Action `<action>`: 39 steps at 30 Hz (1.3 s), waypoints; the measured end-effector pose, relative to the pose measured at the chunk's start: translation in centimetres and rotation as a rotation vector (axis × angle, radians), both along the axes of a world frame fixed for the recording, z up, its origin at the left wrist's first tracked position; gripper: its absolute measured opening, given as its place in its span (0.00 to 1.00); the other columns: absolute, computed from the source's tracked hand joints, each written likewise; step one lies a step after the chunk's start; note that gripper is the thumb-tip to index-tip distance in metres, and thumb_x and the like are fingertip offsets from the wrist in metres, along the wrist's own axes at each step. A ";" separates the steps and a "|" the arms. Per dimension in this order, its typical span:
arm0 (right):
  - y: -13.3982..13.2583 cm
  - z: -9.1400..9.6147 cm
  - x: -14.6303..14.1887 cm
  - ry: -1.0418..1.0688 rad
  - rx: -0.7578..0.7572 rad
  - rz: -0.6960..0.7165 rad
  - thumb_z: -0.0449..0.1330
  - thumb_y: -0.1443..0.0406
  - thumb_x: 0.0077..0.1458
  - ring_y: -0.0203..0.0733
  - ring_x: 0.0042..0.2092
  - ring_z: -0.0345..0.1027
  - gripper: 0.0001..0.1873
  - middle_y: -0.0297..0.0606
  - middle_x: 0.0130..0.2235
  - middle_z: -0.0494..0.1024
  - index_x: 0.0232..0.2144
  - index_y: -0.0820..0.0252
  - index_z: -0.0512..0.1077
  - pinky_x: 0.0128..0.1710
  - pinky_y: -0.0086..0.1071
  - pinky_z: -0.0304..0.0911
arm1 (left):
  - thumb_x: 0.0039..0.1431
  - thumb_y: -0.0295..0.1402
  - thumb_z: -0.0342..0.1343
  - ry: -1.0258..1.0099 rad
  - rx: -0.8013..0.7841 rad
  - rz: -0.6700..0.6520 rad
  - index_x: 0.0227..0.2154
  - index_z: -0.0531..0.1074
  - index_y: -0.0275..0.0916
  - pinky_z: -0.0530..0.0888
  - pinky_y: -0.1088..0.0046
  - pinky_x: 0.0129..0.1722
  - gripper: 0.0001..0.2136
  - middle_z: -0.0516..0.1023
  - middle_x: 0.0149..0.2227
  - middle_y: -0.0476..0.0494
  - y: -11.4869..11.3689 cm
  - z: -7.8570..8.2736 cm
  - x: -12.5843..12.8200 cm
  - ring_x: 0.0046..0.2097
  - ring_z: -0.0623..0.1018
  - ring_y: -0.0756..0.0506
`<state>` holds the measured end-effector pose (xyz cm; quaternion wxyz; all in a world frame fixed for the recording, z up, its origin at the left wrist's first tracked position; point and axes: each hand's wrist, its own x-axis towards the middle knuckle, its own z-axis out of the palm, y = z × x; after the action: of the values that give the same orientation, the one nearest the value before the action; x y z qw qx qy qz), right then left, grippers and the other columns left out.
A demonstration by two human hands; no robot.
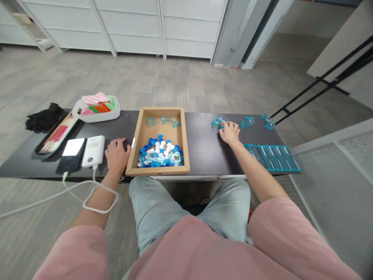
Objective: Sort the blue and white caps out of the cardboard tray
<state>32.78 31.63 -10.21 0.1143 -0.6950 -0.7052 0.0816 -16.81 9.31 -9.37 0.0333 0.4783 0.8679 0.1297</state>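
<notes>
So the thing to watch is right at the fingertips of your right hand (pixel 230 133). There's a translucent teal track piece (pixel 216 123) there, sticking out to the left of your fingers and partly hidden under them. Its long axis looks to run roughly side to side, so your fingers come at it more across than along, though the hidden end makes that hard to swear to. A curved teal track piece (pixel 223 118) sits just past your fingertips, on the far side, very close to the first one, and I can't tell if they touch.

Your right fingers are curled down over the piece, but whether they're actually pinching it or just resting on it, I can't tell. Your left hand (pixel 117 154) is way off to the left of those fingers, beyond the cardboard tray (pixel 187 142), lying loose on the black tabletop (pixel 201 151) with nothing in it that I can see. Right hand's the nearer one by a mile, imo.
</notes>
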 end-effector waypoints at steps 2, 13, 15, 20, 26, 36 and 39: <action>-1.1 0.0 -1.0 0.000 -0.015 0.060 0.57 0.62 0.74 0.76 0.79 0.57 0.32 0.62 0.78 0.74 0.75 0.57 0.79 0.77 0.72 0.61 | 0.82 0.36 0.51 -0.012 0.018 -0.016 0.77 0.74 0.33 0.72 0.38 0.76 0.28 0.72 0.76 0.18 -0.2 -0.3 -0.3 0.76 0.73 0.21; -5.0 -0.7 -3.6 0.141 0.019 0.155 0.53 0.58 0.78 0.71 0.80 0.58 0.22 0.49 0.77 0.77 0.60 0.44 0.86 0.77 0.73 0.63 | 0.83 0.39 0.47 -0.062 0.049 -0.025 0.78 0.74 0.41 0.68 0.38 0.76 0.28 0.71 0.77 0.25 -0.5 -0.1 0.0 0.77 0.70 0.24; -5.3 -0.5 -3.9 0.148 0.033 0.140 0.53 0.59 0.78 0.69 0.80 0.59 0.21 0.48 0.78 0.78 0.55 0.46 0.87 0.78 0.71 0.61 | 0.82 0.40 0.46 -0.065 0.059 -0.026 0.78 0.74 0.41 0.68 0.39 0.76 0.29 0.71 0.77 0.25 -0.5 -0.1 0.1 0.77 0.70 0.24; -5.9 0.3 -4.2 0.180 0.057 0.106 0.51 0.60 0.78 0.65 0.81 0.62 0.20 0.47 0.76 0.80 0.50 0.47 0.85 0.79 0.67 0.60 | 0.81 0.41 0.44 -0.068 0.055 -0.035 0.79 0.73 0.35 0.67 0.41 0.75 0.32 0.71 0.77 0.21 -0.5 -0.2 0.0 0.76 0.70 0.24; -5.2 2.2 -4.6 0.380 0.071 0.120 0.45 0.55 0.81 0.64 0.68 0.77 0.24 0.50 0.62 0.88 0.56 0.44 0.82 0.73 0.62 0.68 | 0.80 0.43 0.42 -0.066 0.059 -0.038 0.79 0.73 0.36 0.66 0.43 0.75 0.33 0.70 0.78 0.24 -0.5 -0.6 -0.2 0.77 0.69 0.25; -4.6 4.0 -19.3 0.225 0.059 0.626 0.50 0.62 0.85 0.61 0.69 0.75 0.19 0.50 0.66 0.86 0.56 0.53 0.83 0.71 0.55 0.68 | 0.81 0.42 0.42 -0.071 0.055 -0.044 0.78 0.74 0.30 0.65 0.42 0.76 0.34 0.69 0.78 0.20 -0.6 -0.2 0.0 0.77 0.68 0.25; -4.5 4.4 -20.6 0.209 0.038 0.681 0.53 0.62 0.85 0.58 0.70 0.73 0.19 0.48 0.70 0.85 0.61 0.55 0.84 0.71 0.53 0.67 | 0.81 0.41 0.43 -0.066 0.055 -0.045 0.79 0.73 0.32 0.65 0.43 0.76 0.33 0.69 0.78 0.21 -0.6 -0.4 -0.2 0.77 0.67 0.26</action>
<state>12.22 27.11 -5.84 0.1650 -0.4057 -0.8823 0.1725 -16.98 8.73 -9.78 0.0516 0.4940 0.8515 0.1682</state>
